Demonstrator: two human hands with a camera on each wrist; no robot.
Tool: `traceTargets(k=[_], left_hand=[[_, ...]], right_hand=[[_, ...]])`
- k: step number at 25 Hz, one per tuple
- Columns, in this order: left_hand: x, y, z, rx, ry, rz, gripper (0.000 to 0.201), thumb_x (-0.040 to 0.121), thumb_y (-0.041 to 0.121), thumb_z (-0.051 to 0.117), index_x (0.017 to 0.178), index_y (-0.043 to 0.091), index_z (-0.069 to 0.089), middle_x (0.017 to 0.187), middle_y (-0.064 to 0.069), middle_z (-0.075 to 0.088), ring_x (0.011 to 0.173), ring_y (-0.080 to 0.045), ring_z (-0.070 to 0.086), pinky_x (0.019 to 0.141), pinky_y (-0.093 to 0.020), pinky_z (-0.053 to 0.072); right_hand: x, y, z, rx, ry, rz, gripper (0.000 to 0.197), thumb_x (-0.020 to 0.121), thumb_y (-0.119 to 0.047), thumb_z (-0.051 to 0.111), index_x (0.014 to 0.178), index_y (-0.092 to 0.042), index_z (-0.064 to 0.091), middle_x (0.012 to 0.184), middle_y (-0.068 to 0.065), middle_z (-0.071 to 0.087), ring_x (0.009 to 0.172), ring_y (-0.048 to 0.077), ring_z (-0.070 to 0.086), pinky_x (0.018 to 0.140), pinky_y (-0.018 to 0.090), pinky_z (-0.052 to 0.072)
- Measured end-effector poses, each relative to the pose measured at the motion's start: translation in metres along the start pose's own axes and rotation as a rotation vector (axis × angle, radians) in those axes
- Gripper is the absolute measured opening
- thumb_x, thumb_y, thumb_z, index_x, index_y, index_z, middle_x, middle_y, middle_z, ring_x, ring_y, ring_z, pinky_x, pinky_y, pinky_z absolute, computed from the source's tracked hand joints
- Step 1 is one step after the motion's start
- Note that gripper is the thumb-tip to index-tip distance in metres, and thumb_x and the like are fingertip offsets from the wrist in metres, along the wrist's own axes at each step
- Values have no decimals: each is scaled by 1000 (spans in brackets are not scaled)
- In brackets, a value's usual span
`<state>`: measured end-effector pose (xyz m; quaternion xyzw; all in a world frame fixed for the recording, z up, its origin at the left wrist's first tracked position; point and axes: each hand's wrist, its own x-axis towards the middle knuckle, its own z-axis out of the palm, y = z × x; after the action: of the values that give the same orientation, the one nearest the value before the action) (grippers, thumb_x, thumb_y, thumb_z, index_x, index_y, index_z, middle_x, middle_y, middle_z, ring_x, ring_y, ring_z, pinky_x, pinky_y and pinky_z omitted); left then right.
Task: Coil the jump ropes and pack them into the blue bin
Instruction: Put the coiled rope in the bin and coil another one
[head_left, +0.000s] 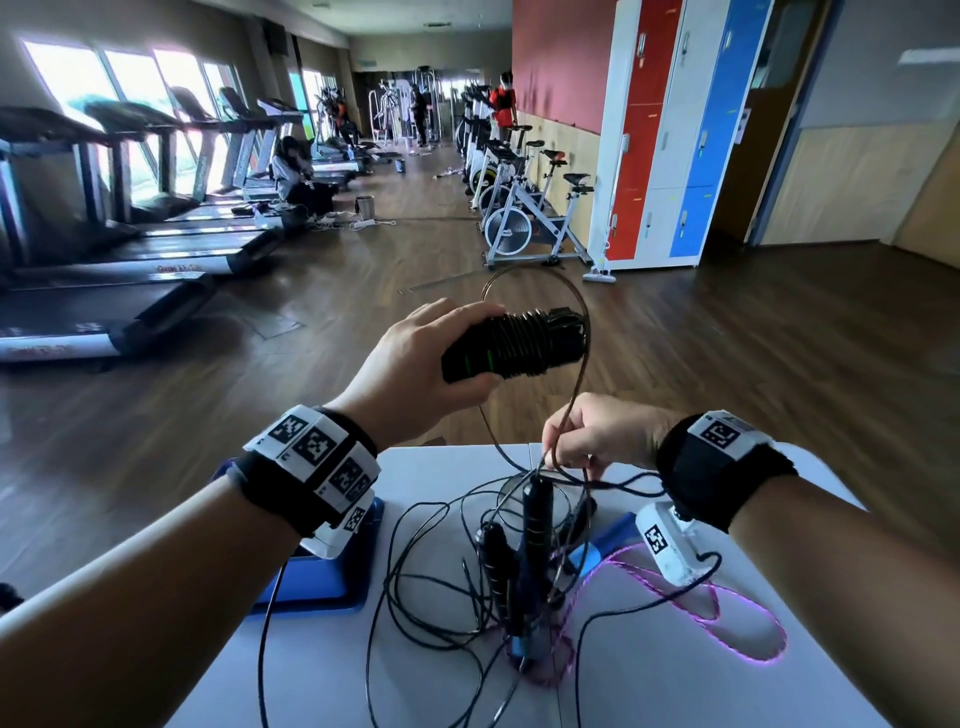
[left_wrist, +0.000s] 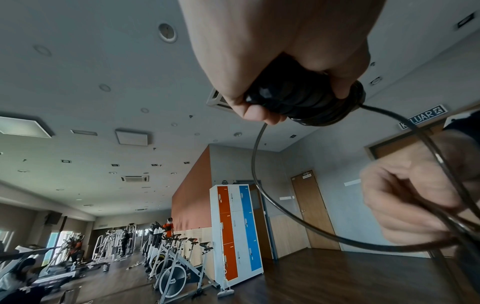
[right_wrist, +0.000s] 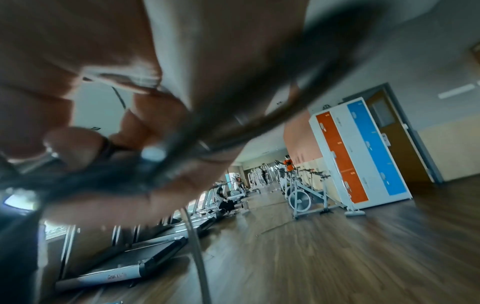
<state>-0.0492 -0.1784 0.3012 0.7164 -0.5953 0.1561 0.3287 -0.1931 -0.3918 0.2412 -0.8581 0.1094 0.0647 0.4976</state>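
A black rope bundle (head_left: 514, 343), its cord wound round paired handles, is gripped in the left hand (head_left: 415, 364) and held up beyond the far edge of the table (head_left: 649, 675), seemingly so that more turns can be laid on freely. The loose cord (head_left: 574, 384) arcs over the bundle and down to the right hand (head_left: 597, 431), whose fingers are pinched on it just above the table, probably to keep tension. Further ropes lie tangled on the table: black ones (head_left: 498, 566) and a pink one (head_left: 727, 613). The blue bin (head_left: 322, 577) sits at the left, partly hidden by the left wrist; nothing packed can be seen in it.
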Motion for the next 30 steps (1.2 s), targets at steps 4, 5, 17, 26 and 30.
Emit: traceTargets(k=[4, 5, 17, 26, 30], left_hand=[[2, 4, 2, -26, 4, 10, 64, 78, 47, 65, 137, 25, 58, 111, 8, 63, 95, -7, 56, 85, -24, 48], [2, 5, 3, -29, 1, 16, 63, 78, 47, 65, 137, 25, 58, 112, 7, 64, 96, -9, 57, 86, -25, 49], [-4, -11, 7, -24, 8, 33, 61, 76, 41, 75, 133, 23, 63, 108, 5, 64, 97, -10, 57, 85, -6, 38], [-12, -24, 0, -48, -95, -56, 61, 73, 21, 85, 128, 33, 63, 97, 19, 59, 88, 7, 57, 77, -7, 40], [-15, -27, -1, -39, -107, -71, 59, 74, 20, 85, 127, 34, 64, 97, 20, 60, 88, 6, 58, 76, -5, 39]], right_hand=[[-5, -13, 1, -160, -18, -177, 7, 87, -19, 73, 84, -18, 80, 69, 5, 65, 65, 10, 54, 63, 22, 44], [-6, -17, 2, -163, -14, -204, 9, 89, -19, 73, 84, -21, 80, 71, 1, 69, 65, 7, 54, 63, 20, 41], [-13, -19, 1, 814, 225, -131, 28, 100, -17, 46, 73, -20, 57, 63, -5, 49, 50, 8, 40, 45, 21, 21], [-12, 15, -21, 1362, 937, -80, 30, 103, -23, 49, 75, -19, 56, 62, -3, 58, 40, 7, 35, 43, 20, 20], [-20, 48, -28, 1263, 1078, -21, 34, 106, -26, 43, 79, -19, 62, 67, -4, 63, 37, 4, 32, 37, 17, 21]])
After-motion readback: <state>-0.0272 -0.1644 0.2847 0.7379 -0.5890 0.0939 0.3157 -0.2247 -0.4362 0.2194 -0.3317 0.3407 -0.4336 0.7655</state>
